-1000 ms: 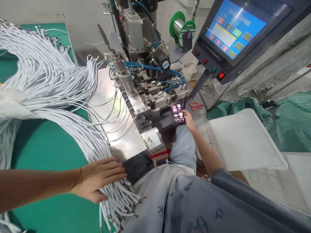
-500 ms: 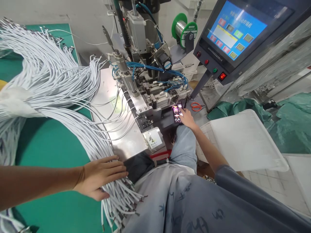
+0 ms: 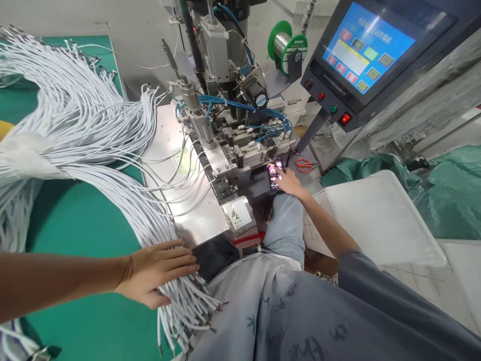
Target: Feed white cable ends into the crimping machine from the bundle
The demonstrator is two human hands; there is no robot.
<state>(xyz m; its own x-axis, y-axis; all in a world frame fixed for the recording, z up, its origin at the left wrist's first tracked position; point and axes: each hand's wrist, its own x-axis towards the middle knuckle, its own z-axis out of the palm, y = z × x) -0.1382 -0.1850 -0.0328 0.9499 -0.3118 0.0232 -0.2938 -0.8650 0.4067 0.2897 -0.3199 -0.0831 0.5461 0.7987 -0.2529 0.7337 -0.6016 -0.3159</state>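
Observation:
My left hand [image 3: 160,273] rests palm down, fingers stretched out, across a bundle of white cables [image 3: 128,205] on the green tabletop. The cables' stripped ends fan out below that hand, against my shirt. Over on the right, my right hand [image 3: 290,182] reaches to a smartphone [image 3: 275,175] with a lit, colourful screen. Its fingers are extended, with fingertips at the screen; the phone lies at the front of the machine's base. Several single white cables run from the bundle into the clamps of the machine [image 3: 225,150].
A green spool of solder wire [image 3: 287,47] sits behind the machine. To the right stands a control panel [image 3: 366,55] with a lit touchscreen. Orange-handled scissors [image 3: 305,165] lie beside the phone. A white tray [image 3: 383,220] is at my right. More cables [image 3: 86,105] cover the table's far left.
My right hand has shifted slightly on the phone screen. My left hand stays on the cables. The whole view has moved a little.

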